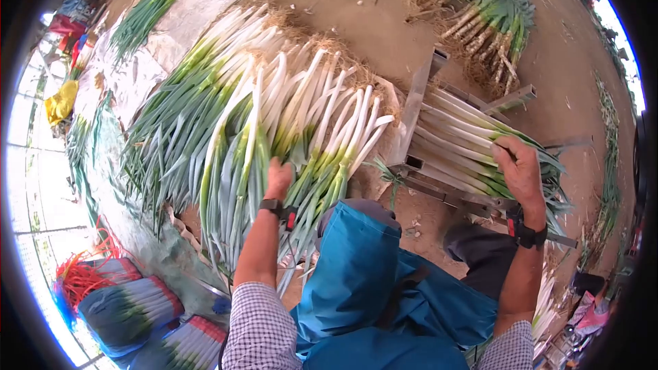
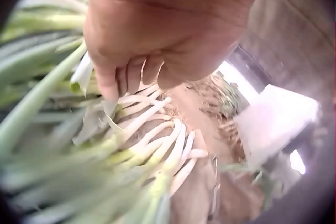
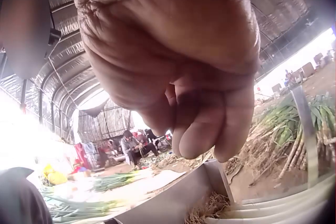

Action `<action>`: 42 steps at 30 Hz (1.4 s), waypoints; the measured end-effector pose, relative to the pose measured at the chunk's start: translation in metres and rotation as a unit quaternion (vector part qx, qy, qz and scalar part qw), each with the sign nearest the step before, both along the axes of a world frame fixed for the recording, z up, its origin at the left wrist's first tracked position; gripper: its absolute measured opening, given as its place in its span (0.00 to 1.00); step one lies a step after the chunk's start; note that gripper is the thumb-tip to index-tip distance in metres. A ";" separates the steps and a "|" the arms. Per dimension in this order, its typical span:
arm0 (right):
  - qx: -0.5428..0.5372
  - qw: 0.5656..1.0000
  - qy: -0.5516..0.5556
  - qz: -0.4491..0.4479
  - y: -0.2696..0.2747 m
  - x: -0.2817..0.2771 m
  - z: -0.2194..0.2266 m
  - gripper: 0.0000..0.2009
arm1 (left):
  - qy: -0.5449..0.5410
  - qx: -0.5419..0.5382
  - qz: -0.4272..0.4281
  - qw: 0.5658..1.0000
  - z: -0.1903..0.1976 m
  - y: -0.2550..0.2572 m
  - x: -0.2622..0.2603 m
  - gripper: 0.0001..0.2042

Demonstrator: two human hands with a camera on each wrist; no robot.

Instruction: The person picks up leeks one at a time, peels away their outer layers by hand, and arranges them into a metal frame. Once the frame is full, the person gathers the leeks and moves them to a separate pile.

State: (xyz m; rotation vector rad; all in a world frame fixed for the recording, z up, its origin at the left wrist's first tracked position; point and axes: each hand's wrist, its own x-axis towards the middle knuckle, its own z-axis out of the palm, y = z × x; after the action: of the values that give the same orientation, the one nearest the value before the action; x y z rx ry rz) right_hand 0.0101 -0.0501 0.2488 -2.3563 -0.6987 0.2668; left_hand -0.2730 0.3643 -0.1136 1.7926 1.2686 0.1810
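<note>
My left hand [image 1: 279,178] is down among the leafy part of a large spread of leeks [image 1: 171,130]. In the left wrist view its fingers [image 2: 123,77] are curled, gripping a leek [image 2: 82,71] whose pale green piece sticks out beside the hand. White stems and roots fan out beyond it. My right hand [image 1: 519,168] hovers over a bundle of leeks [image 1: 452,144] laid in a metal frame [image 1: 419,96]. Its fingers [image 3: 199,137] are loosely bent, and no leek shows in them in the right wrist view.
More leeks with roots [image 1: 490,34] lie on the dirt floor beyond the frame. At the lower left are packed leek bundles [image 1: 130,308] and red straps [image 1: 86,274]. A seated person [image 3: 134,148] is in the background. My knee [image 1: 473,250] is beside the frame.
</note>
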 end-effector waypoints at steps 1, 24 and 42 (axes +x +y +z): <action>-0.002 1.000 -0.005 0.000 -0.001 -0.001 0.005 0.07 | 0.097 0.001 -0.017 0.995 0.033 0.009 -0.003 0.27; -0.057 0.995 -0.076 0.026 -0.029 -0.022 0.013 0.07 | 0.203 0.123 -0.320 0.917 0.006 -0.130 0.087 0.16; -0.083 0.992 -0.092 0.039 -0.035 -0.033 0.022 0.06 | 0.077 0.562 -0.148 0.810 0.157 0.010 -0.019 0.15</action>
State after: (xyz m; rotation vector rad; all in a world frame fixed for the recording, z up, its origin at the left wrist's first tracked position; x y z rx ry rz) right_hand -0.0226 -0.0849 0.2710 -2.5383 -0.8890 0.1490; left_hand -0.2918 0.3743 0.0432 3.0385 0.9963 0.7395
